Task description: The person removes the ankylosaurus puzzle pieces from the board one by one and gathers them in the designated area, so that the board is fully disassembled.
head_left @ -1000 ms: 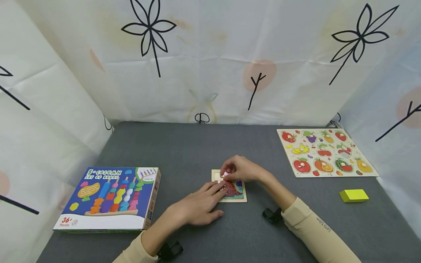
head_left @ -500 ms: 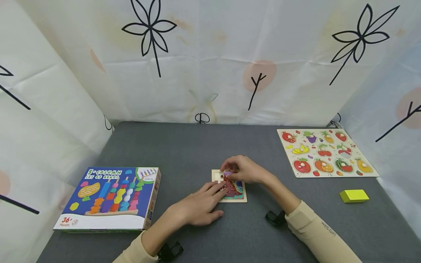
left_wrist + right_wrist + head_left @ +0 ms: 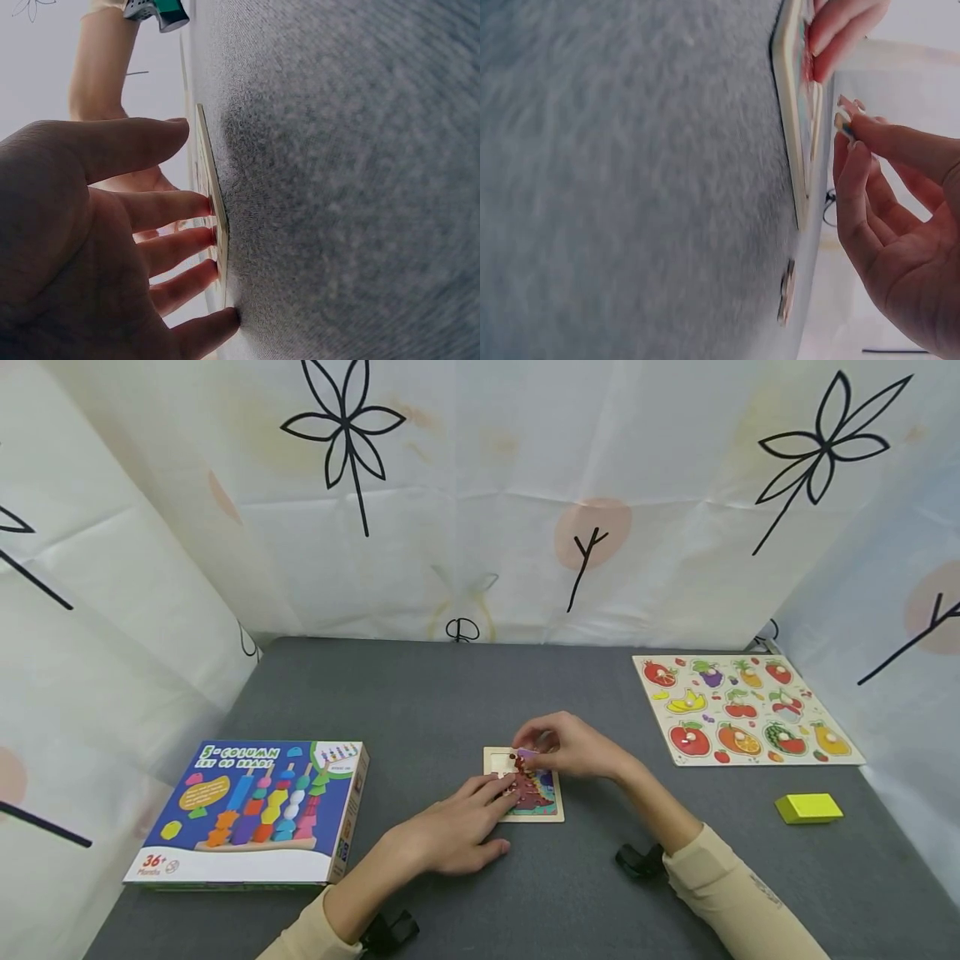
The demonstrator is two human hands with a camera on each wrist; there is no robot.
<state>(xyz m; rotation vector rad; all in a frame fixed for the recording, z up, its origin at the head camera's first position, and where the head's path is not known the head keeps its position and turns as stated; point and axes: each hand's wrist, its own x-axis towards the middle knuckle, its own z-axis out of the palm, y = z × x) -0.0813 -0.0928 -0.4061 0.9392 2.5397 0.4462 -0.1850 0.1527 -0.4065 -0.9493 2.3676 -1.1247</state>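
Note:
A small wooden jigsaw puzzle board [image 3: 561, 806] with a reddish-brown figure lies mid-table. My left hand [image 3: 453, 828] rests on its left side, fingers extended. In the left wrist view three fingertips press the board [image 3: 214, 191], while the little finger touches the cloth just off its edge. My right hand [image 3: 573, 746] is over the upper right of the board. Its thumb and fingers pinch a small puzzle piece [image 3: 844, 124], held above the board's surface in the right wrist view. In the head view those fingers largely hide the piece.
A bead-set box [image 3: 247, 810] stands at left. At the back right lies a fruit puzzle board [image 3: 742, 710], with a yellow block [image 3: 808, 807] in front of it. A small flat piece [image 3: 787, 292] lies on the cloth beyond the small board.
My right hand has shifted slightly right with the piece, uncovering more of the board's upper part. Its forearm has also swung right. The left hand stays on the board.

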